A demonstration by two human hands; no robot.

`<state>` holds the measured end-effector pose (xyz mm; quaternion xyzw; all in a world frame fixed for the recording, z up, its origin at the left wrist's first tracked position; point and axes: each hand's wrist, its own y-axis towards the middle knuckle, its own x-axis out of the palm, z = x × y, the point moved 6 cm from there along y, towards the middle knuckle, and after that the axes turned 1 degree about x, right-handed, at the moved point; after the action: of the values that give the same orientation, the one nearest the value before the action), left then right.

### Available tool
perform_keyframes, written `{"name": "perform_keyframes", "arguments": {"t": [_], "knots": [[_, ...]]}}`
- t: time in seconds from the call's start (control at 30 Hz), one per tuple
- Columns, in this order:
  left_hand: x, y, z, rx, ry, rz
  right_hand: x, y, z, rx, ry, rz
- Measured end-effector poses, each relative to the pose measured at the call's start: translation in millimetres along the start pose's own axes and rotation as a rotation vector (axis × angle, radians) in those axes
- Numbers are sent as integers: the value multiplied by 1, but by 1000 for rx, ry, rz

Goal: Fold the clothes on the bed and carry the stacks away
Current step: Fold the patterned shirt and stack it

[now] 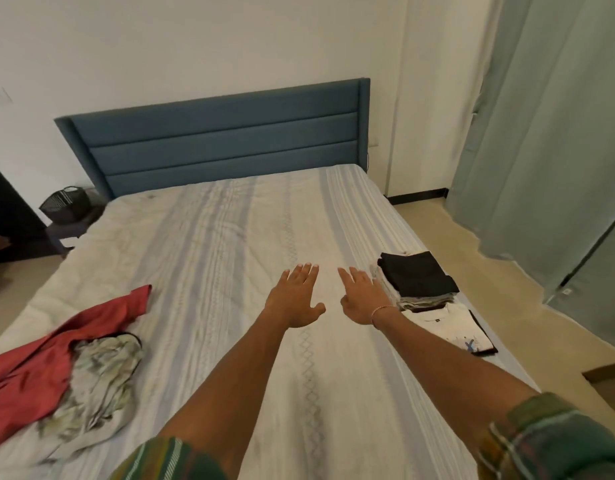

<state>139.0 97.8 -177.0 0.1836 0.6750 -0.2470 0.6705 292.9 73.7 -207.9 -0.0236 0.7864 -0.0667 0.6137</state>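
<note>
Head view looks down the length of a bed [230, 237] covered in a pale striped sheet, with a blue padded headboard [226, 140] against the white wall. At the far left, a dark basket [65, 199] sits on a small stool beside the bed's upper corner. On the near left part of the mattress lies a red garment [39, 362], unfolded and spread loosely, and a crumpled pale patterned garment [102, 375] lies partly over its right edge. Toward the middle, both bare arms reach forward over the sheet. The left hand [295, 299] is palm down with fingers straight and slightly fanned, thumb out to the right, holding nothing. Just beside it, the right hand [359, 299] is likewise flat and spread, gripping nothing, a thin bracelet [382, 311] at its wrist; whether either palm touches the sheet cannot be told. Immediately right of that hand, near the bed's right edge, stands a stack of folded clothes [417, 282] topped by a black piece, and a folded white shirt [451, 330] lies nearer the camera beside it. Pale green curtains [548, 133] hang at the far right
</note>
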Motion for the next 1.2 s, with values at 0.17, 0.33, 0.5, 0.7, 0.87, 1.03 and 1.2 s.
{"name": "perform_keyframes", "arguments": {"t": [0.17, 0.33, 0.5, 0.7, 0.87, 1.03, 1.2], "knots": [[-3, -57, -33, -31, 17, 6, 14, -25, -69, -51, -5, 0], [-6, -94, -56, -86, 16, 20, 13, -39, -109, -118, -51, 6], [-7, -123, -74, -148, 22, 28, 1, -47, -137, -194, -43, 30], [-8, -158, -85, -246, 0, 33, -2, -53, -167, -289, -35, 4], [0, -194, -103, -339, -29, 22, 12, -56, -203, -387, -36, -33], [8, -238, -129, -449, -17, -13, 28, -59, -241, -470, -34, -67], [9, -279, -163, -526, -32, -13, 50, -59, -282, -540, -42, -108]]}}
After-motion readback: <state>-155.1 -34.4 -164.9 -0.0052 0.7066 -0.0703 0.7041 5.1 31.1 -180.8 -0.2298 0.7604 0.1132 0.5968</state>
